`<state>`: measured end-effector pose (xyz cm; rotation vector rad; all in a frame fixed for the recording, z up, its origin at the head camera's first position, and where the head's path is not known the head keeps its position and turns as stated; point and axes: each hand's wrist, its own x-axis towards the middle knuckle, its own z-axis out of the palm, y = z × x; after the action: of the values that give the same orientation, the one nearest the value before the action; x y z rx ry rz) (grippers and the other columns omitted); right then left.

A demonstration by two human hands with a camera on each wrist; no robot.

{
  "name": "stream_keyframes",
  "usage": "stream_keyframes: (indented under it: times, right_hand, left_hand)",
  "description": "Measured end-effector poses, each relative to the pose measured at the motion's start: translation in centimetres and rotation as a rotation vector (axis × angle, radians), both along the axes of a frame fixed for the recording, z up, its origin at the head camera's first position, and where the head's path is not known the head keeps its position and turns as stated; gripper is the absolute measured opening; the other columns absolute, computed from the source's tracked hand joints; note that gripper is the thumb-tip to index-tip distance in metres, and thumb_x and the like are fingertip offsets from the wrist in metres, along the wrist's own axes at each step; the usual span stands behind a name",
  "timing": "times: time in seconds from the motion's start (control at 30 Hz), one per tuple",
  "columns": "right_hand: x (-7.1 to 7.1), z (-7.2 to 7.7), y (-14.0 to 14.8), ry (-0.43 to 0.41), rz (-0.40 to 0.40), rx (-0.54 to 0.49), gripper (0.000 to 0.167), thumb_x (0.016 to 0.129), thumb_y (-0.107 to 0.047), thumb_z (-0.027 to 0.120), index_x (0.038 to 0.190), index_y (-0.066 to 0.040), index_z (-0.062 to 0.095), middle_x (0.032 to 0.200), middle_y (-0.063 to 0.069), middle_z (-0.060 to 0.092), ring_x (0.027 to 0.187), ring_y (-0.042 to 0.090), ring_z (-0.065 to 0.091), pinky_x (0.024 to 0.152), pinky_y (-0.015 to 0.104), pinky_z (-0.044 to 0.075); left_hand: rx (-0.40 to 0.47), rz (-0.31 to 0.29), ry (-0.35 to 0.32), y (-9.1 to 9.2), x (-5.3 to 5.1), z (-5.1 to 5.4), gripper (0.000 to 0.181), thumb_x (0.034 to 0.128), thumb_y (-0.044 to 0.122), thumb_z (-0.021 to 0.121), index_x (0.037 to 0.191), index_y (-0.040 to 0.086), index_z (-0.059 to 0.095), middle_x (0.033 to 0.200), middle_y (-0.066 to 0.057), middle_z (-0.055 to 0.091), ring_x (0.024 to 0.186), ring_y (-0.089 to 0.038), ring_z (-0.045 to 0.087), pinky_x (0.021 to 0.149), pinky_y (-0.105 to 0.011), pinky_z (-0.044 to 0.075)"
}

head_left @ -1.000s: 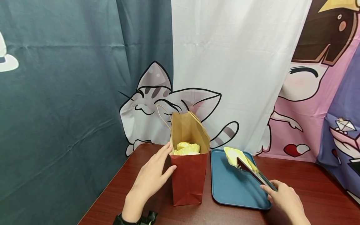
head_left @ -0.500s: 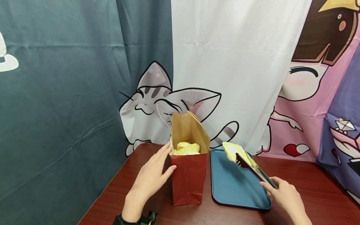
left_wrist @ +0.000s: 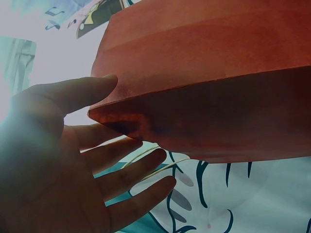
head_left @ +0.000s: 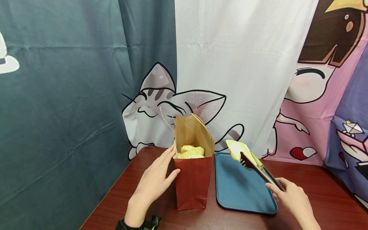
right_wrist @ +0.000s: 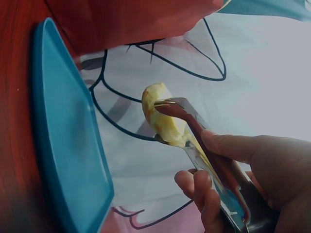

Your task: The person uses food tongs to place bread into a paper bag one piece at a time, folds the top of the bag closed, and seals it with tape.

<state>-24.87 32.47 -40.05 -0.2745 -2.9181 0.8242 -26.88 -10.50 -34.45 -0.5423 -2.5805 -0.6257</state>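
Note:
My right hand (head_left: 294, 198) grips a pair of metal tongs (head_left: 262, 172), thumb on one arm and fingers curled round the other. Between the tongs' tips sits a pale yellow, bread-like piece (right_wrist: 167, 124) with brownish patches, held above the blue tray (head_left: 241, 195). A red paper bag (head_left: 192, 183) stands upright left of the tray, its mouth open and its inside tan. Similar yellow pieces (head_left: 191, 152) show inside it. Against the bag's left side rests my left hand (head_left: 152, 180), fingers nearly straight and thumb by the front face (left_wrist: 194, 58).
A dark red-brown wooden table (head_left: 115, 207) bears the bag and tray. Thin cord handles (head_left: 167, 119) rise from the bag's top. Behind the table hangs a cartoon-printed curtain (head_left: 244, 64), close to the bag.
My right hand has raised the tongs and yellow piece, shifting the piece slightly left and away from the tray. The left hand and bag have stayed still.

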Motion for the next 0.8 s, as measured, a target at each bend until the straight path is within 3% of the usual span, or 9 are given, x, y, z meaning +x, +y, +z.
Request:
stream_keyframes:
  times: [0.2,0.8]
  right_hand:
    - [0.4,0.6,-0.3,0.025,0.003,-0.006,0.074,0.092,-0.068,0.053,0.133,-0.007,0.060,0.077,-0.006,0.072,0.071,0.008,0.065,0.068,0.040,0.049]
    - [1.4,1.7,-1.3,0.147,0.008,0.016,0.061,0.093,-0.062,0.058,0.126,-0.011,0.064,0.074,-0.006,0.071,0.067,0.005,0.065,0.063,0.032,0.045]
  left_hand:
    - [0.003,-0.002,0.006,0.0,0.0,0.0,0.061,0.0921,0.032,0.071,0.147,0.016,0.050,0.160,0.006,0.039,0.140,-0.023,0.049,0.106,-0.047,0.049]
    - [-0.006,-0.006,0.007,0.1,-0.1,0.0,0.061,0.0926,0.033,0.071,0.147,0.015,0.050,0.160,0.005,0.039,0.140,-0.023,0.049,0.106,-0.047,0.048]
